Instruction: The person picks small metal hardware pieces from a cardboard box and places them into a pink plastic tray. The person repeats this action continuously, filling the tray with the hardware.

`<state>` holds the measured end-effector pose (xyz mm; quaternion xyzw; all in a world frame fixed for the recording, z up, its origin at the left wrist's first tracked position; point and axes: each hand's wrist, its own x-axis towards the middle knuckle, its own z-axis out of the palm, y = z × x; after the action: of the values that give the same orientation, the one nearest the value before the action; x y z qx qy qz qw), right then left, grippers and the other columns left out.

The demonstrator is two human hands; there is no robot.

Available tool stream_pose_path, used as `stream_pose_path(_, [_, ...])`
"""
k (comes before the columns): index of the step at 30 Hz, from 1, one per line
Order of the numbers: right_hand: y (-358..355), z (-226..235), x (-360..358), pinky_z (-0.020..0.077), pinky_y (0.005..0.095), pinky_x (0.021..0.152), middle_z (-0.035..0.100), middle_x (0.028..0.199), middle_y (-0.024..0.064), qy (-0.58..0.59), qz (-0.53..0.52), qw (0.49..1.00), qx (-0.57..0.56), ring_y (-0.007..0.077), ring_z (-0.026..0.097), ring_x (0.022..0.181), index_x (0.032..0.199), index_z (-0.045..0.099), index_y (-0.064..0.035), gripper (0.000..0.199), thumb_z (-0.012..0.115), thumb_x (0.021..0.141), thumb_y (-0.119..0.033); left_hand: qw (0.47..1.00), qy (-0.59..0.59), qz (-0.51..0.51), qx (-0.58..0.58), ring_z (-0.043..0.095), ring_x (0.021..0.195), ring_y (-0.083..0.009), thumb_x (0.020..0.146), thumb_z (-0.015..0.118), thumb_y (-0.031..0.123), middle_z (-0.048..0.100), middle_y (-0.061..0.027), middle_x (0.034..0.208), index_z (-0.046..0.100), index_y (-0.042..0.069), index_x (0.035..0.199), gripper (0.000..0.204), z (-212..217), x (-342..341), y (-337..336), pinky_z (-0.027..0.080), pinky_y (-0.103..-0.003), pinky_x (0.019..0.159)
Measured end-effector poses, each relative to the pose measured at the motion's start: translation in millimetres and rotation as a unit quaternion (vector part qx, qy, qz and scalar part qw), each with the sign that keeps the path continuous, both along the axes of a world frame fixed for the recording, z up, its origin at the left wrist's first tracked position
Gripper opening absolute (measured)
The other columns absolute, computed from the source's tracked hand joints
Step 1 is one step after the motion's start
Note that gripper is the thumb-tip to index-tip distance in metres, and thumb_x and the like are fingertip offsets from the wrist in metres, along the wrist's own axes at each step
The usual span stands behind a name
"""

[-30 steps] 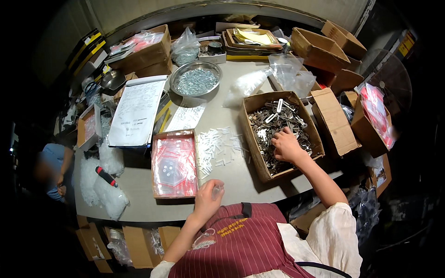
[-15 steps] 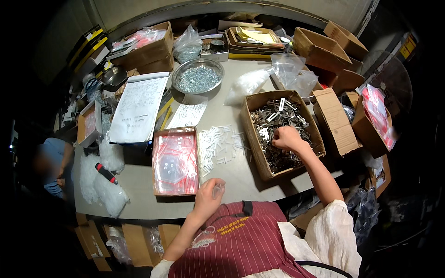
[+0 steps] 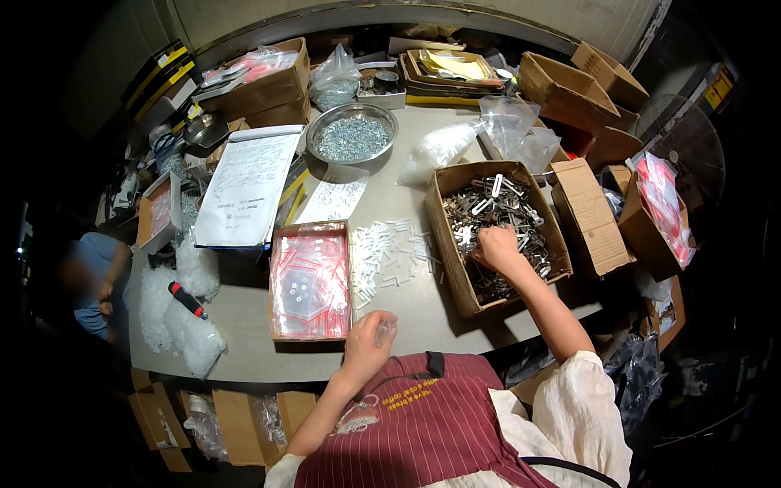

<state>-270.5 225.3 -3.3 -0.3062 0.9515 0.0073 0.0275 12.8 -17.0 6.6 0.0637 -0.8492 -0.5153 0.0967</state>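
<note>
My right hand [image 3: 495, 246] reaches into a deep cardboard box [image 3: 444, 259], its fingers closed among a heap of dark and silvery slotted metal pieces [image 3: 498, 199]. What those fingers grip, if anything, is hidden. Near the table's front edge, my left hand [image 3: 368, 348] is curled round a small clear plastic bag [image 3: 386, 331]. Just beyond it stands a shallow cardboard box [image 3: 311, 338] of red-edged clear bags [image 3: 313, 297], with a few small white round pieces on top. Small white plastic pieces [image 3: 376, 254] lie scattered on the table between the two boxes.
Farther back are a metal bowl [image 3: 390, 150] of small shiny hardware, a clipboard with papers [image 3: 244, 191] and a bag of white pieces [image 3: 439, 150]. A red-and-black-handled tool [image 3: 188, 300] lies on clear bags at left. Cardboard boxes [image 3: 592, 215] crowd the right; another person [image 3: 98, 281] sits far left.
My right hand has shifted slightly left and nearer to me within the metal pieces. My left hand stays almost where it was, with the clear bag. The whole view has moved a little.
</note>
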Motion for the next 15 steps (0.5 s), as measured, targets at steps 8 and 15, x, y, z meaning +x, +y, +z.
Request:
stream_pose_path(8, [11.6,5.5,-5.0,0.0483,0.0495,0.086,0.07,0.073,0.0146,0.037,-0.018,0.995,-0.092,0.0355,0.069,0.078,0.076,0.071,-0.0055,0.023,0.074,0.076,-0.029,1.0,-0.002,0.0,0.001,0.07,0.094,-0.0302,0.092,0.069,0.01,0.07,-0.0144,0.102,0.066,0.001,0.107,0.017,-0.4,1.1,0.0,0.054,-0.037,0.083])
stream_pose_path(15, [20.8,4.3,-6.4,0.0494,0.0512,0.084,0.07,0.074,0.0167,0.021,-0.037,0.991,-0.124,0.0373,0.068,0.074,0.075,0.073,-0.0075,0.018,0.072,0.077,-0.025,1.0,0.022,0.003,-0.021,0.068,0.088,-0.0325,0.088,0.07,0.006,0.07,-0.0152,0.097,0.065,0.003,0.104,0.017,-3.3,-4.2,2.2,0.053,-0.041,0.078])
